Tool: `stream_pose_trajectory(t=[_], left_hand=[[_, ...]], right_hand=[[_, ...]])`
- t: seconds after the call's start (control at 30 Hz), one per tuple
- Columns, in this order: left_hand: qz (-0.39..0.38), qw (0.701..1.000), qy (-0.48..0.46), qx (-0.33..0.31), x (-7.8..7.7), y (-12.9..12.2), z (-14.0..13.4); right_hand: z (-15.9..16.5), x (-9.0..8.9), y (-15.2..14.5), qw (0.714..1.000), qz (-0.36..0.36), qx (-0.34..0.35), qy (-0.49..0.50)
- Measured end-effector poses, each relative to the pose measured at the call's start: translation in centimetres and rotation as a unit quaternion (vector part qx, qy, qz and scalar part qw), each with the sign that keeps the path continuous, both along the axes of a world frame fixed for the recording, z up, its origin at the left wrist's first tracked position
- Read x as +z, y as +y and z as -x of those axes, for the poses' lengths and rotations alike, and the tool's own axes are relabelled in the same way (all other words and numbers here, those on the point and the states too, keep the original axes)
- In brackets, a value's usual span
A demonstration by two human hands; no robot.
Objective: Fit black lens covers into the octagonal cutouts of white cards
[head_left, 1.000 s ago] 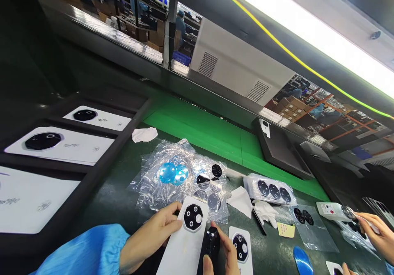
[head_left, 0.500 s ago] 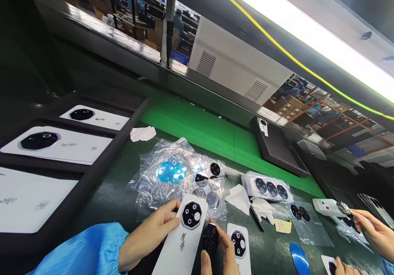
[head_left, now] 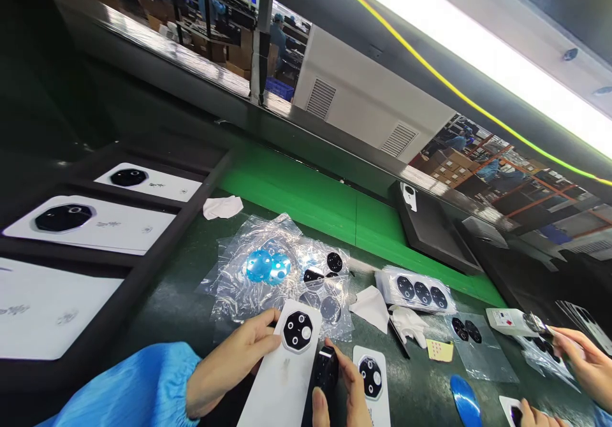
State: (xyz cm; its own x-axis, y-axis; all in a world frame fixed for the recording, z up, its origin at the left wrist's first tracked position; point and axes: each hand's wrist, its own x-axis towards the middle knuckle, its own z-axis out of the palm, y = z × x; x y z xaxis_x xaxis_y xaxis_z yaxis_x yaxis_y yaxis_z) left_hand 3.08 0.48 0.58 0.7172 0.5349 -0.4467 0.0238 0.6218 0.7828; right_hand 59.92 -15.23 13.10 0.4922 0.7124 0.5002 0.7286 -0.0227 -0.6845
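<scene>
Phone back cover (head_left: 287,369) got tilted a bit flatter since half a second ago.
It's gripped by left hand (head_left: 229,366) fingers; black lens piece (head_left: 325,371), pinched by right hand (head_left: 342,392) just right of the cover, could easily get smudged or misaligned.

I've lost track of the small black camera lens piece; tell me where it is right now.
In the head view, bottom centre: the black lens piece is pinched in the right hand, just right of the white phone back cover held by the left hand.
</scene>
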Motion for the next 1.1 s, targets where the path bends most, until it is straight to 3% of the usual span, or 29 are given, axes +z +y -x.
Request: stream_pose_trajectory(t=[0.13, 0.27, 0.33, 0.4, 0.47, 0.57, 0.67, 0.77, 1.1], left_hand=[[-0.004, 1.0, -0.002, 0.0, 0.2, 0.1, -0.1], [-0.005, 1.0, -0.013, -0.001, 0.1, 0.1, -0.3], [-0.016, 1.0, -0.02, -0.013, 0.0, -0.1, -0.3], [-0.031, 0.999, -0.019, -0.024, -0.1, -0.2, -0.4], [-0.048, 0.998, -0.011, -0.038, -0.2, -0.4, -0.4], [-0.066, 0.996, -0.014, -0.062, -0.6, -0.7, -0.3], [-0.076, 0.994, -0.021, -0.072, -0.8, -0.9, -0.3], [-0.075, 0.993, -0.018, -0.094, -0.4, -0.9, -0.3], [-0.073, 0.991, -0.027, -0.109, 0.2, -0.8, -0.2]], right_hand=[[0.7, -0.4, 0.0, 0.994, -0.044, 0.009, -0.1], [1.4, 1.1, 0.5, 0.991, -0.04, 0.015, -0.13], [5.0, 1.9, 1.4, 0.99, -0.05, 0.022, -0.131], [11.9, 1.4, 2.5, 0.985, -0.091, 0.039, -0.14], [20.9, -1.0, 3.6, 0.989, -0.06, 0.061, -0.118], [33.4, -7.1, 4.6, 0.986, -0.004, 0.111, -0.125], [39.8, -12.4, 4.9, 0.981, 0.018, 0.137, -0.139], [40.9, -14.3, 4.9, 0.977, 0.019, 0.134, -0.167], [39.4, -13.4, 5.2, 0.953, 0.07, 0.214, -0.204]])
